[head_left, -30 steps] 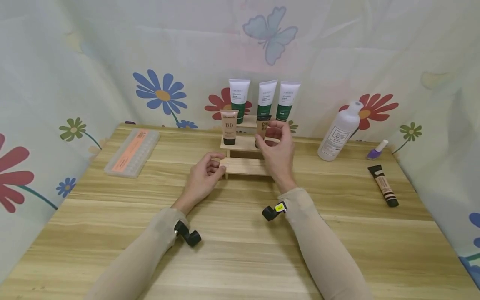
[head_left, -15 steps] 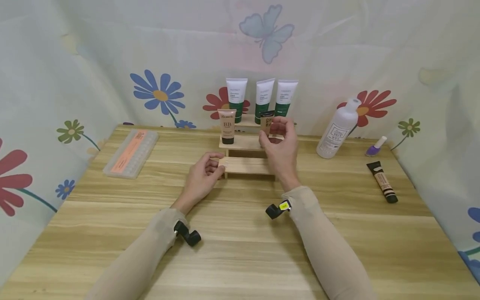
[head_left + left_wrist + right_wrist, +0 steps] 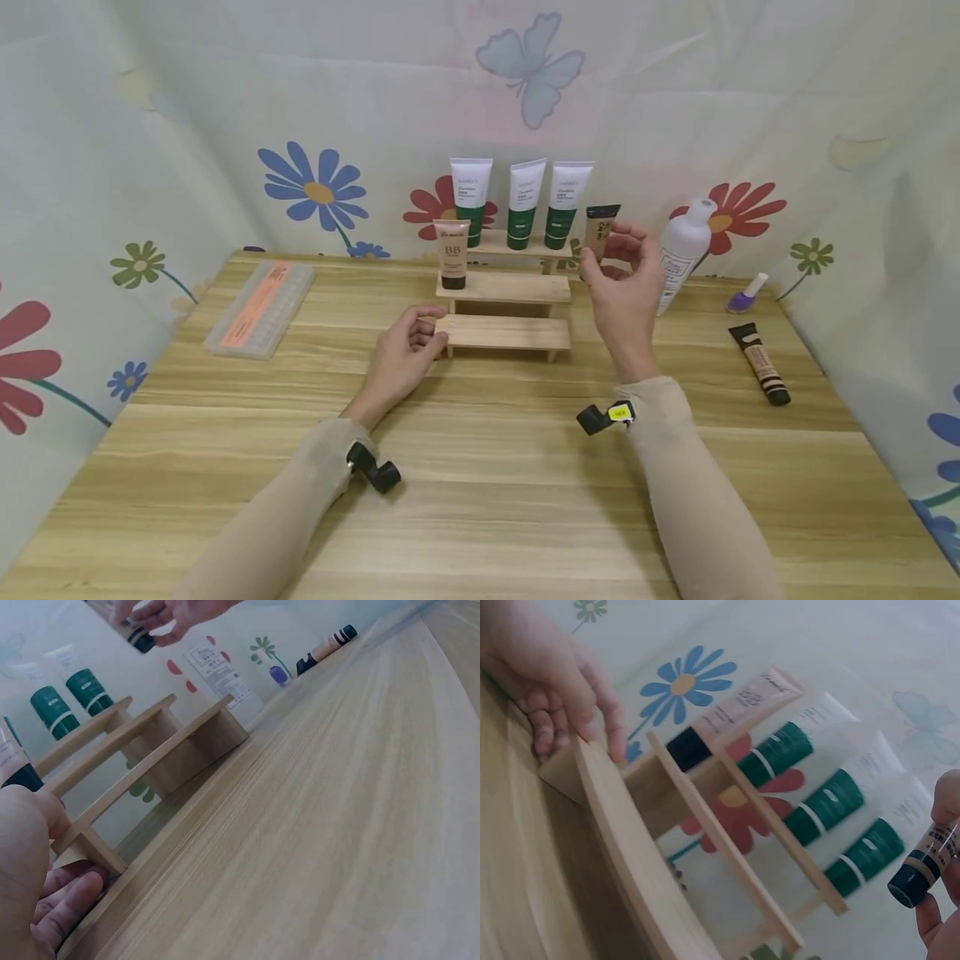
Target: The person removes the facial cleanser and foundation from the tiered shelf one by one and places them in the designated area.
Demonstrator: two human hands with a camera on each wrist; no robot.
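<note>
A three-step wooden display stand (image 3: 502,332) is near the back of the table. My left hand (image 3: 405,350) grips the left end of its lowest step, thumb on top and fingers below in the left wrist view. To the right of the stand, my right hand (image 3: 626,287) pinches a small tan cosmetic tube with a black end (image 3: 598,232), held up in the air. A pink BB cream tube (image 3: 453,254) stands cap down at the left of the middle step. Three white and green tubes (image 3: 527,204) stand along the top step.
Behind my right hand stands a white bottle (image 3: 684,242). A purple nail polish bottle (image 3: 746,294) and a beige and black tube (image 3: 761,367) lie at the right. At the left lies a clear plastic case (image 3: 260,310) with an orange label. A flowered curtain hangs behind.
My right hand has lifted the tan tube off the middle step and carried it right, past the stand's end. The left hand stays on the bottom step.
</note>
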